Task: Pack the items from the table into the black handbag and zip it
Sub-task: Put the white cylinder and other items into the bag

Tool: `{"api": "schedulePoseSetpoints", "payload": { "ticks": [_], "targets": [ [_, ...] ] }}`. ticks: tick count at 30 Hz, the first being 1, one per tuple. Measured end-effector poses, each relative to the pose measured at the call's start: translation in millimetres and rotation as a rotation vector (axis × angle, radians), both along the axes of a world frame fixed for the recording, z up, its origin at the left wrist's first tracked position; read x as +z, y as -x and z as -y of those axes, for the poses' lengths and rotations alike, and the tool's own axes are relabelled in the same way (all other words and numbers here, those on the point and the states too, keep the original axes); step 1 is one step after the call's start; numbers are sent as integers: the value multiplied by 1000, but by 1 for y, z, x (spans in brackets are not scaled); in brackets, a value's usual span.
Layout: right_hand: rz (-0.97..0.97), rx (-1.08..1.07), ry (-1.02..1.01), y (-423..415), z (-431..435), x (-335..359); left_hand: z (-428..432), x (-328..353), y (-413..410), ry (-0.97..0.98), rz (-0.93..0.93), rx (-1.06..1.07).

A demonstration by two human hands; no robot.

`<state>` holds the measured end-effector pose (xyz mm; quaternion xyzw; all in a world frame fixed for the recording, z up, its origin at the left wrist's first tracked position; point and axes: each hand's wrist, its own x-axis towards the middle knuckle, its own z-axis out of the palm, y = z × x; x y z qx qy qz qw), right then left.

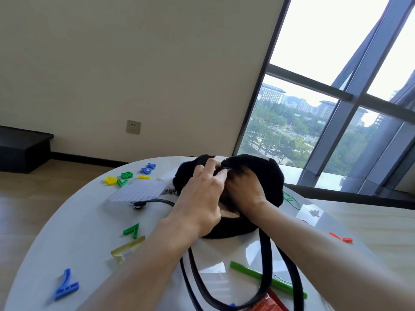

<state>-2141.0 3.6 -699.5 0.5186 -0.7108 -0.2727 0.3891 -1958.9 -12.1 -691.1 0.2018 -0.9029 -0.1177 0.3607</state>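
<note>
Straps [265, 254] trail toward camera; black handbag [258, 167] lies crosswise, mouth nearward; left hand [199, 198], right hand [244, 191] grip rim.

One black handbag [265, 176]; two hands, the left hand [202, 198] and the right hand [244, 191]. Five plastic numerals can be counted: a green 8 [126, 175], a far green 7 [122, 182], a near green 7 [132, 231], a yellow 9 [110, 180] and a large blue numeral [66, 285]. One white pegboard [138, 190], one green stick [267, 279], one translucent yellow bar [128, 249]
</note>
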Motion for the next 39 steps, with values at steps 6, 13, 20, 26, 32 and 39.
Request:
{"api": "schedulePoseSetpoints", "payload": {
  "ticks": [6,13,20,26,32,39],
  "targets": [
    [-56,-121,-142,-24,-43,24,4,1,-1,12,44,57],
    [-53,-148,-192,-41,-119,50,2,-1,-2,72,201,100],
    [161,-251,-226,-38,-144,46,-1,-8,-6,35,406,89],
    [459,-77,-5,-64,-140,49,14,0,-28,-222,195,47],
    [661,22,104,-103,-118,46,62,-23,-54,-235,331,544],
    [805,105,149,-129,-96,41,76,-55,-60,-294,505,627]
  ]
}}
